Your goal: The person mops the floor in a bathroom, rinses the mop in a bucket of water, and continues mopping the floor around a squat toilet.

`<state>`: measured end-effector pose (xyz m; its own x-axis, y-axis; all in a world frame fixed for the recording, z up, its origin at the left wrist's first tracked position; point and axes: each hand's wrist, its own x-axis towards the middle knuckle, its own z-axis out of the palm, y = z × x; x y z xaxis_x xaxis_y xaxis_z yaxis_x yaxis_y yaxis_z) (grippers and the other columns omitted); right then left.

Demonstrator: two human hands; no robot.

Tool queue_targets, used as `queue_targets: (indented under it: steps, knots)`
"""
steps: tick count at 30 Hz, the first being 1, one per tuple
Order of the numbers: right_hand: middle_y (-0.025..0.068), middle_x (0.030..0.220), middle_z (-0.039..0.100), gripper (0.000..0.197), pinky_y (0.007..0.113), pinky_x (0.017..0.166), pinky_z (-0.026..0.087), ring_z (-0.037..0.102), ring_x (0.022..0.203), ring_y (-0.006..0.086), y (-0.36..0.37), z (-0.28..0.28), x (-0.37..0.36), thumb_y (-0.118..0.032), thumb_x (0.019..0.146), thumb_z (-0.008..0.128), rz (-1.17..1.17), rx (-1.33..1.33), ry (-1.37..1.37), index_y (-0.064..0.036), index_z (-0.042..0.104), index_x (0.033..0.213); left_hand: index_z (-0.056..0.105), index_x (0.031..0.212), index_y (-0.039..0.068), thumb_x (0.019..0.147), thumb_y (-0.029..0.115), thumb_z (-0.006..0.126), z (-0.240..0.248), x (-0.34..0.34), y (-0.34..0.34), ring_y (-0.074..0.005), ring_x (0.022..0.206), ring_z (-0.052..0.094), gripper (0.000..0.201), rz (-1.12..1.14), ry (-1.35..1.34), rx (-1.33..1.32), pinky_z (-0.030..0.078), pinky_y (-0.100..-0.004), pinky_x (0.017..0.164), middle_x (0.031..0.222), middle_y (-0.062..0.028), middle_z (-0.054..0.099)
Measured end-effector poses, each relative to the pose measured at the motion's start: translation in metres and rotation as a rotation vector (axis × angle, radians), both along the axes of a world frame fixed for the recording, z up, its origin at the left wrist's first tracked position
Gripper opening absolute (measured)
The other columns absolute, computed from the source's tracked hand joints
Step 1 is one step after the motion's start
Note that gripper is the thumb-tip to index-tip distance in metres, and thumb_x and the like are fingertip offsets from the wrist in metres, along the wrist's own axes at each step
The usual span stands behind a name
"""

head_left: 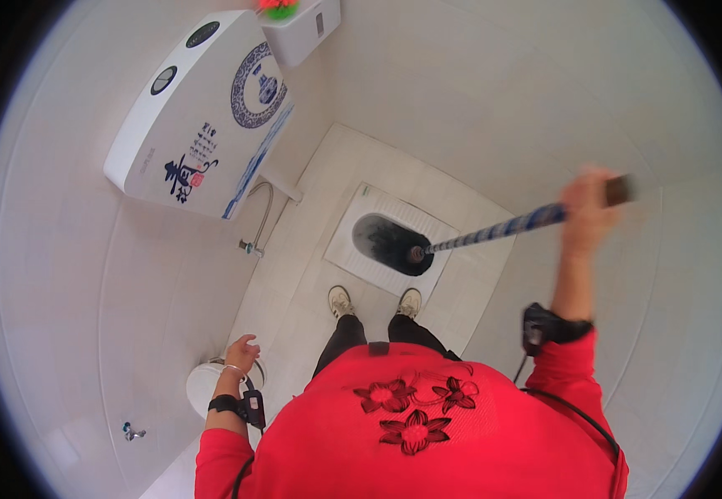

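My right hand [587, 208], slightly blurred, is closed around the upper end of a long blue-and-white striped pole [498, 229]. The dark tip of the pole sticks out past my fist. The pole slants down to the left, and its lower end sits in the dark bowl of a white squat toilet [344, 247]. Whether that end bears a brush or a plunger, I cannot tell. At the lower left my left hand [243, 353] hangs with nothing in it, fingers loosely curled and apart. Below it stands a round white bin [203, 387].
A white cistern [149, 158] with blue printing hangs on the left wall, its hose and valve [251, 248] beneath. Farther back is a white wall box [298, 37] with a red-and-green decoration [278, 8]. A tap [133, 432] juts out at lower left. My shoes [340, 300] stand before the toilet.
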<state>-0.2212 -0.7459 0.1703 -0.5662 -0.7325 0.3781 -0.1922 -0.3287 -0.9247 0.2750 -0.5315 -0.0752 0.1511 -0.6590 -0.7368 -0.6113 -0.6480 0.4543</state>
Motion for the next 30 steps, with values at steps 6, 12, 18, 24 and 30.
queue_targets:
  steps: [6,12,18,24,30]
  knots:
    - [0.0011,0.056,0.046,0.007,0.02,0.046,0.037,0.044,0.049,0.0075,0.037,-0.086,0.027,-0.005,0.075,0.054,0.585,0.292,0.137,-0.0044,0.046,0.074,0.053,0.1,0.008,0.071,0.017,0.055,-0.027,0.021,0.032,-0.0186,0.063,0.06,0.03,-0.011,0.038,-0.011,0.046,-0.0285,0.064,0.066,-0.0098,0.061]
    - [-0.0005,0.048,0.039,0.015,0.021,0.04,0.032,0.039,0.041,0.0075,0.058,-0.086,0.051,-0.004,0.077,0.052,0.782,0.223,0.042,-0.0057,0.043,0.065,0.053,0.099,0.008,0.07,0.016,0.056,-0.034,0.051,0.057,-0.0184,0.063,0.06,0.03,-0.018,-0.027,0.007,0.047,-0.0285,0.063,0.066,-0.0098,0.061]
    - [-0.0019,0.043,0.029,0.031,0.023,0.042,0.029,0.025,0.035,0.0075,0.019,0.08,0.071,-0.009,0.083,0.042,0.768,0.015,-0.017,-0.0108,0.03,0.055,0.053,0.099,0.006,0.071,0.013,0.055,-0.029,0.046,0.081,-0.0169,0.062,0.06,0.029,0.161,0.026,-0.011,0.047,-0.0278,0.062,0.07,-0.0109,0.061]
    - [-0.0033,0.046,0.029,0.028,0.023,0.047,0.032,0.029,0.039,0.0064,-0.003,0.077,0.079,-0.014,0.082,0.048,0.295,-0.093,-0.037,-0.0125,0.035,0.057,0.053,0.1,0.006,0.071,0.014,0.054,-0.027,0.044,0.123,-0.017,0.063,0.06,0.03,0.269,0.062,0.089,0.047,-0.0278,0.063,0.072,-0.011,0.061]
    - [0.0014,0.046,0.04,0.02,0.026,0.043,0.039,0.039,0.039,0.0099,0.056,-0.128,0.1,0.0,0.078,0.047,0.452,0.164,-0.035,-0.0065,0.035,0.063,0.053,0.1,0.006,0.071,0.014,0.054,-0.035,0.026,0.127,-0.0166,0.062,0.06,0.031,0.211,0.07,0.04,0.047,-0.0271,0.062,0.068,-0.0105,0.061]
